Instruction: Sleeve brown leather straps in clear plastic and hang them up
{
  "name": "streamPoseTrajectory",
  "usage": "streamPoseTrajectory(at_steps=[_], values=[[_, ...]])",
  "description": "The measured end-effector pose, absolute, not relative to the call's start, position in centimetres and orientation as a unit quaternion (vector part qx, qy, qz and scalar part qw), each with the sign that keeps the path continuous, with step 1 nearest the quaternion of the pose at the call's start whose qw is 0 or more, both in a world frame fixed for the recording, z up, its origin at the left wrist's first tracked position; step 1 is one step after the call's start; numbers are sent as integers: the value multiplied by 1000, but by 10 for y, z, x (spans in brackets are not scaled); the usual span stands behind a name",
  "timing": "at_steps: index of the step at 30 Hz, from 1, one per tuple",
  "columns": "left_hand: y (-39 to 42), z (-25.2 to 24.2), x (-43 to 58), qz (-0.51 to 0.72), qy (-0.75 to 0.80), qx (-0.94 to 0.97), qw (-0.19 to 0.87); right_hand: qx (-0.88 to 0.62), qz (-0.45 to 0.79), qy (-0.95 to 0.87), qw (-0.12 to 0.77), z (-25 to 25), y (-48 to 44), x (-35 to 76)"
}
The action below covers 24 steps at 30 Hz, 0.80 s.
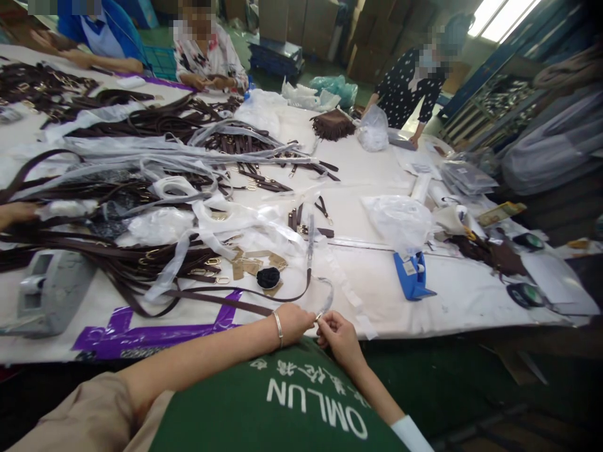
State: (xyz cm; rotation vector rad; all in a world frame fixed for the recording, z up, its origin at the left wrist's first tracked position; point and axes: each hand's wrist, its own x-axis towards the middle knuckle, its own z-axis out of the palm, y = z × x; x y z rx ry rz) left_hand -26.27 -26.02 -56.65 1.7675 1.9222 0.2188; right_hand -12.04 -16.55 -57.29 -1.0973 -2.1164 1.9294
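Note:
My left hand (293, 321), with a bangle at its wrist, is closed on the end of a brown strap (249, 307) at the table's front edge. Close against it, my right hand (338, 334) pinches a small metal piece (318, 316) at the strap end. The strap loops up beyond my hands, with clear plastic wrap (309, 242) around part of it. Just past the hands lie a black round item (268, 277) and brown paper tags (245, 263). A large pile of brown straps (179, 262) with gold buckles spreads to the left.
A grey tape dispenser (54, 295) stands at the left front, a blue one (412, 276) right of centre. Plastic bags (400, 220) lie behind it. Three people work across the table (348, 163); another person's hand (16, 215) reaches in at the left edge.

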Motion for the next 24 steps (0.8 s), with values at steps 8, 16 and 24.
streamPoseTrajectory(at_steps=[8, 16, 24], values=[[-251, -560, -255, 54, 692, 679, 238, -305, 542, -782, 47, -566, -161, -120], [-247, -570, -268, 180, 708, 569, 377, -277, 542, -793, 13, -560, -152, -122], [-231, -588, -266, 189, 750, 502, 386, -242, 584, -773, -42, -559, -144, -138]])
